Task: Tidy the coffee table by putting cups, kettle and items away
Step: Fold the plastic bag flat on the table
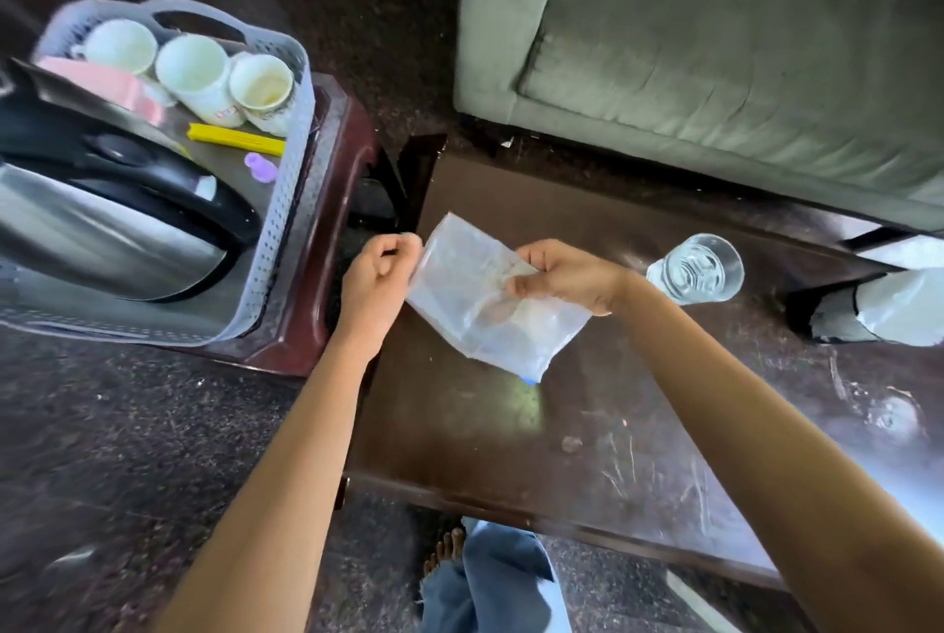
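Sofa [715,45] fills 1 o'clock, grey-green, seat edge just beyond the counter. Counter [511,428] is dark brown, scuffed and glossy, running from centre out to 4 o'clock. Basket [286,203], pale perforated plastic, sits at 9 o'clock on a dark red stool [332,234] just beside the counter's left edge. Kettle [102,224], steel with a black handle, lies tilted in the basket's near half. Bag [485,305], clear plastic, is at centre over the counter's far-left corner; can't tell whether it touches the surface. Left hand [375,275] has fingers curled, pinching the bag's 10 o'clock corner. Right hand [567,275] is clamped on the bag's 2 o'clock edge, thumb on top, fingers showing through underneath. Three white cups [191,70] stand in a row at the basket's far end, 10 o'clock. Glass [697,272], clear, upright on the counter at 3 o'clock of the bag, just beside the right wrist. Yellow stick [237,139] lies flat in the basket near the cups, purple bit [261,168] next to it.
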Demonstrator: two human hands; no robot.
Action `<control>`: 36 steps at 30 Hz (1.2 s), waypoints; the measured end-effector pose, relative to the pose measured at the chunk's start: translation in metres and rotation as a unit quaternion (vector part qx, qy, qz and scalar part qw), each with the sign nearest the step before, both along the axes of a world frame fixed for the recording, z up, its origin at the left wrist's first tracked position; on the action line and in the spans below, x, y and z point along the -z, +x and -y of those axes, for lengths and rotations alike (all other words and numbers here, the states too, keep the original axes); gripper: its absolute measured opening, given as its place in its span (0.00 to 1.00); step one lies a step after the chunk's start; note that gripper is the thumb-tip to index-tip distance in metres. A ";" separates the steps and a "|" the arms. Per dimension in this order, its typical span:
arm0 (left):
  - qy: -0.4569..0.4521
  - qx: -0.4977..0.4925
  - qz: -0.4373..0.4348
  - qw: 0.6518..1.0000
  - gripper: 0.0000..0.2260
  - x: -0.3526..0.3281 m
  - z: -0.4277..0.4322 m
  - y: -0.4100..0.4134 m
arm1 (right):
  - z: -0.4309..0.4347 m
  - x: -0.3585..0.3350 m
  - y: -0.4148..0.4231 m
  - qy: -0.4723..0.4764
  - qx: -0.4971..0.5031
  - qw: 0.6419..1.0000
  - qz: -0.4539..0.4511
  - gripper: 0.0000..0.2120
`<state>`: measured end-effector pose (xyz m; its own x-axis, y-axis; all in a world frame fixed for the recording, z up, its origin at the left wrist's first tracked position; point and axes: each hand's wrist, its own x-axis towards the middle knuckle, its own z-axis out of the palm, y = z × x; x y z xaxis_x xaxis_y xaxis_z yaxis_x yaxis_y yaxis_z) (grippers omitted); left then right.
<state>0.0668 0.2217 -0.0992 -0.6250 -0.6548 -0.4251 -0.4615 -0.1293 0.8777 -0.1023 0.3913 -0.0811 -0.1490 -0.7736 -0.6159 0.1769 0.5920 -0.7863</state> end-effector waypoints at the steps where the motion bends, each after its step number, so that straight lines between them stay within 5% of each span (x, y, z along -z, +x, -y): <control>1: 0.032 -0.042 -0.006 0.999 0.19 -0.002 0.006 -0.001 | 0.009 -0.005 -0.006 -0.012 0.013 1.000 -0.001 0.14; 7: 0.108 -0.198 -0.040 0.973 0.26 -0.039 0.043 -0.024 | 0.101 -0.059 -0.044 -0.112 0.087 0.986 0.085 0.21; 13: 0.064 -0.200 -0.049 0.977 0.20 -0.051 0.071 -0.035 | 0.218 -0.099 -0.067 -0.167 0.072 0.980 -0.079 0.13; 18: 0.042 -0.190 -0.029 0.980 0.17 -0.035 0.082 -0.032 | 0.313 -0.101 -0.062 -0.139 -0.040 0.976 -0.161 0.19; 24: 0.060 -0.196 -0.039 0.978 0.10 -0.031 0.077 -0.025 | 0.382 -0.078 -0.034 -0.116 -0.166 0.970 -0.138 0.16; 28: 0.059 -0.203 -0.044 0.976 0.08 -0.027 0.075 -0.020 | 0.393 -0.061 -0.024 -0.102 -0.233 0.891 -0.376 0.22; 36: 0.060 -0.221 -0.039 0.973 0.09 -0.027 0.073 -0.020 | 0.375 -0.034 0.001 -0.148 -0.236 0.684 -0.674 0.30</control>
